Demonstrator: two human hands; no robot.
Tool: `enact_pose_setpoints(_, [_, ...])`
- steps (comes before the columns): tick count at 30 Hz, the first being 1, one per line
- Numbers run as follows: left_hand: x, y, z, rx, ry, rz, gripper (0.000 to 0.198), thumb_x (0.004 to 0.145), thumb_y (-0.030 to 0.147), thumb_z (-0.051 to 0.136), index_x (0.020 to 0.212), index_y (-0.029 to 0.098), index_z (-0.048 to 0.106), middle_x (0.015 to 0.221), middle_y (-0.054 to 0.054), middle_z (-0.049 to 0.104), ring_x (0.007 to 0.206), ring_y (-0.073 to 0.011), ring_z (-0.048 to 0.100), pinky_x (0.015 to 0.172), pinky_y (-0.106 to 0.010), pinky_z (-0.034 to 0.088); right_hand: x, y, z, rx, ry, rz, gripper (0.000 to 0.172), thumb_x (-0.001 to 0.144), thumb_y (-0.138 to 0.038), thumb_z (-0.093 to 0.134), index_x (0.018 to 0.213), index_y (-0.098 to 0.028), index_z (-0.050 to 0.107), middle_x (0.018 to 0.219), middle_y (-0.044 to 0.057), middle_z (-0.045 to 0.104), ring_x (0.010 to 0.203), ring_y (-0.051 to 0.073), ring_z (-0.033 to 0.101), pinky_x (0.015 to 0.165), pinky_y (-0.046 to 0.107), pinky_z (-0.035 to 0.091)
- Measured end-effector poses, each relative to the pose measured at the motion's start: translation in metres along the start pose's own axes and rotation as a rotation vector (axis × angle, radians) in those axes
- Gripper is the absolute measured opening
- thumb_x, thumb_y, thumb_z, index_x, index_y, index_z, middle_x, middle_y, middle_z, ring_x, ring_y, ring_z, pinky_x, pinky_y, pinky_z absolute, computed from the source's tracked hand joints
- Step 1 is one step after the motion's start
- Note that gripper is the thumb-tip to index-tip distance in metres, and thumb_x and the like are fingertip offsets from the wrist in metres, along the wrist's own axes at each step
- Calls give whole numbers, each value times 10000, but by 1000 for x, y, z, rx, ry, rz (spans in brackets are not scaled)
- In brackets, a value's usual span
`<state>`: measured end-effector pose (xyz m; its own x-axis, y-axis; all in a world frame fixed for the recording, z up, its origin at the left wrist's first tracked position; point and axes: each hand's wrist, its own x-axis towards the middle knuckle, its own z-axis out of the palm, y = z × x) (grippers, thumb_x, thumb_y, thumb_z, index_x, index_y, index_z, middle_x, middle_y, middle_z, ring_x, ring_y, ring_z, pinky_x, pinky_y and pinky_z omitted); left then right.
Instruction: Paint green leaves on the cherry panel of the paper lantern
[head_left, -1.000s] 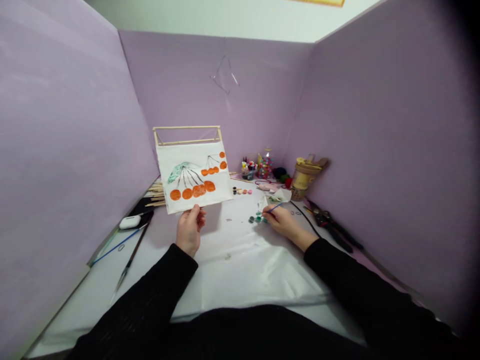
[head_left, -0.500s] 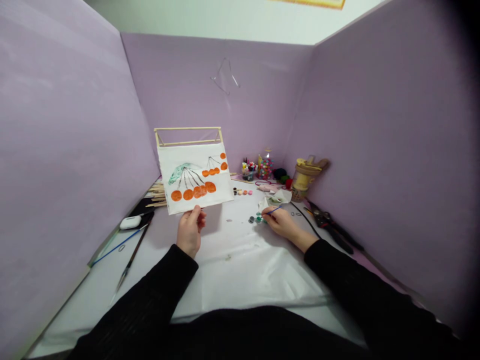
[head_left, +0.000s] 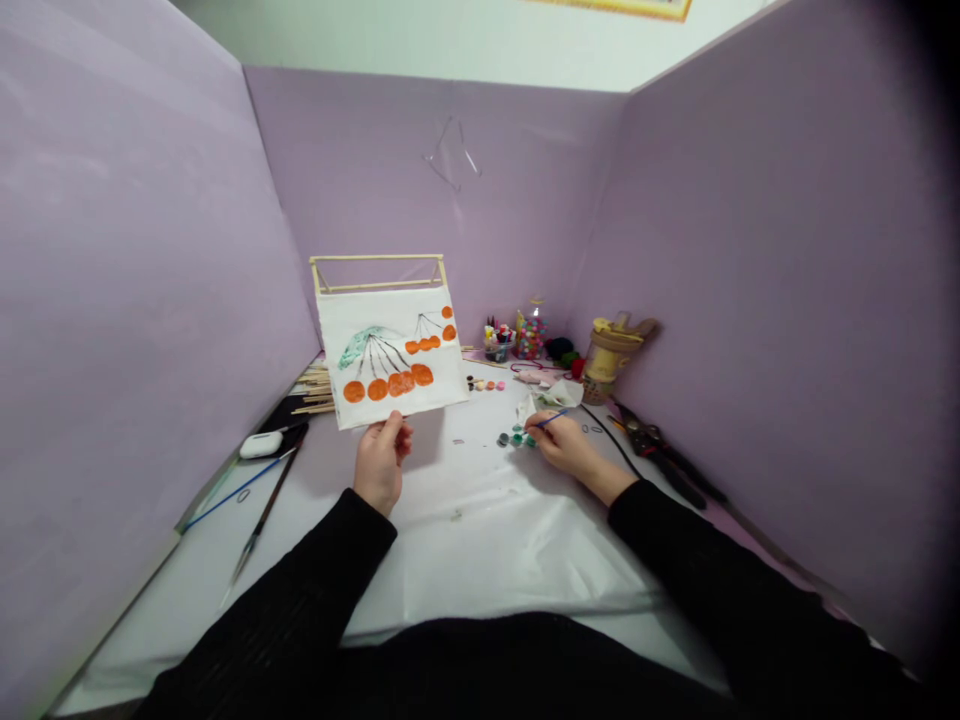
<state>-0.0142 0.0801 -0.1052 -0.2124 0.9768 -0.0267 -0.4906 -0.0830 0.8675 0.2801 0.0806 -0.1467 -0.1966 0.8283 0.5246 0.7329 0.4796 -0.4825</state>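
Fingers of the right hand point(head_left: 562, 441) pinch a blue-handled brush point(head_left: 553, 417) beside green paint pots point(head_left: 517, 439); the left hand point(head_left: 380, 464) grips a painted panel point(head_left: 394, 362) by its lower edge. Light loading and a steady hold should suit brushwork.

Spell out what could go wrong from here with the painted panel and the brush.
The left hand grips the painted panel only at its lower edge, so the raised panel might tip or slip.

The right hand holds the brush right by the small paint pots; a nudge could upset one or smear paint on the white table cover.
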Motion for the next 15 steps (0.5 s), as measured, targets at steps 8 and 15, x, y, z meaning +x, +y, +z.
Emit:
enact_pose_setpoints(8, [1,-1,0,-3,8,-11,454,502,464,829,708,135,592,587,31,571,499,-54,474,472,-169,350,2,7,6,54,-4,-77,169,848,-216,434,808,-197,597,805,67,645,793,191,592,764,336,469])
enact_pose_setpoints(15, [2,-2,-2,-3,2,-10,463,505,475,830,708,137,587,592,33,571,502,-52,470,471,-165,351,4,7,6,90,-1,-115,166,835,-190,437,797,-201,598,785,61,637,781,190,586,748,333,467])
